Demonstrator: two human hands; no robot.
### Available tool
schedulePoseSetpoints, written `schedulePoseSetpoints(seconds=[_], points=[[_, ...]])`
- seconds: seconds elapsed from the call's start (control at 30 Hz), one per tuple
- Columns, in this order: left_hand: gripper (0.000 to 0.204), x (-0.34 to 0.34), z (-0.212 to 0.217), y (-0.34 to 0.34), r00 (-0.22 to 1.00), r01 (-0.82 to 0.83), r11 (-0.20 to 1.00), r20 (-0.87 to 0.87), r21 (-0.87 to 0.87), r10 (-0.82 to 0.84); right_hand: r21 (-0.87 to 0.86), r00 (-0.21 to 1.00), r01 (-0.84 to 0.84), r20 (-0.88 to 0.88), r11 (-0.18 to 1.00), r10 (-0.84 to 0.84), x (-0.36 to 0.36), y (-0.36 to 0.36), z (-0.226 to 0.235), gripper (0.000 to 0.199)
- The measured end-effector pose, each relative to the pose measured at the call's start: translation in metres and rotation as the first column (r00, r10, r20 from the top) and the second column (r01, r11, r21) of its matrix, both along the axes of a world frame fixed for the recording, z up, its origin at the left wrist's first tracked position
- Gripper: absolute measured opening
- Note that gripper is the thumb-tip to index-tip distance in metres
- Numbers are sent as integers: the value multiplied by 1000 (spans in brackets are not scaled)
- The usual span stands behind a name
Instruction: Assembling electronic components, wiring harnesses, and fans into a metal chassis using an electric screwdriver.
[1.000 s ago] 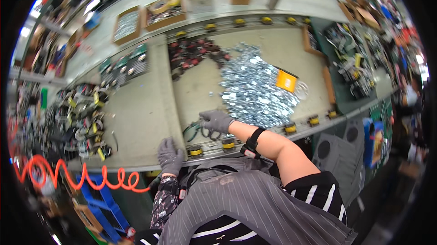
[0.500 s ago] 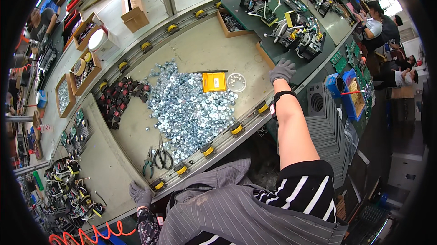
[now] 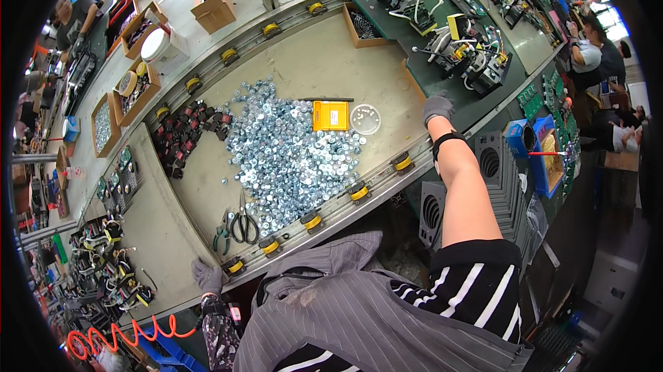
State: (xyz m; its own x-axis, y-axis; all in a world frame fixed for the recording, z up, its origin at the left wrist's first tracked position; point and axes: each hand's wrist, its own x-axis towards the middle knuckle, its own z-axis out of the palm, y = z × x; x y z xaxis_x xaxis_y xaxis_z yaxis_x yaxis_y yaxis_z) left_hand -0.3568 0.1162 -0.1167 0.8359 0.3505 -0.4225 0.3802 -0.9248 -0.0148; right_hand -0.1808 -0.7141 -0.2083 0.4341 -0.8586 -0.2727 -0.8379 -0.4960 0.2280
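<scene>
My right hand (image 3: 438,106), in a grey glove, is at the near left edge of a dark green board (image 3: 442,85). Its fingers look curled over that edge. On the board stand wired electronic assemblies (image 3: 464,54) with circuit boards and white cables. My left hand (image 3: 206,277), also gloved, rests open on the near edge of the metal bench, its fingers stretched forward. Close to it lie black-handled scissors (image 3: 244,227) and pliers (image 3: 222,239). A large heap of small silvery metal parts (image 3: 290,165) covers the middle of the bench.
Black-and-red parts (image 3: 186,134) lie left of the heap. A yellow box (image 3: 331,116) and a round clear dish (image 3: 365,119) sit at its far right. Rails with yellow rollers (image 3: 359,192) border the bench. Grey metal plates (image 3: 494,178) are stacked beside my right forearm.
The whole scene has shifted slightly right as the view moved. My right hand's fingers, spread on the green board before, are now drawn in. My left hand stays at the bench edge.
</scene>
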Motion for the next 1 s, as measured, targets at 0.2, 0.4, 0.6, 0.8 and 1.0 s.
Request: schedulePoseSetpoints(seconds=[0.2, 0.4, 0.6, 0.8, 1.0], points=[[83, 0, -1, -5, 1000, -22, 1000, 0, -9, 22, 106, 937, -245, -228, 964, 264, -3, 30, 2, 50], [90, 1, -4, -7, 998, -60, 998, -9, -15, 60, 64, 656, -687, -374, 724, 656, -19, 121, 57, 18], [87, -4, -4, -9, 999, -50, 999, 11, 0, 50, 142, 514, -789, -381, 598, 769, -23, 211, 55, 19], [85, -10, 5, -3, 998, 18, 999, 54, -40, -16, 223, 320, -891, -310, 396, 895, -43, 325, 73, 21], [84, -20, 15, 7, 982, 138, 985, 140, -102, -124, 351, 284, -888, -86, 296, 955, -67, 436, 135, 22]])
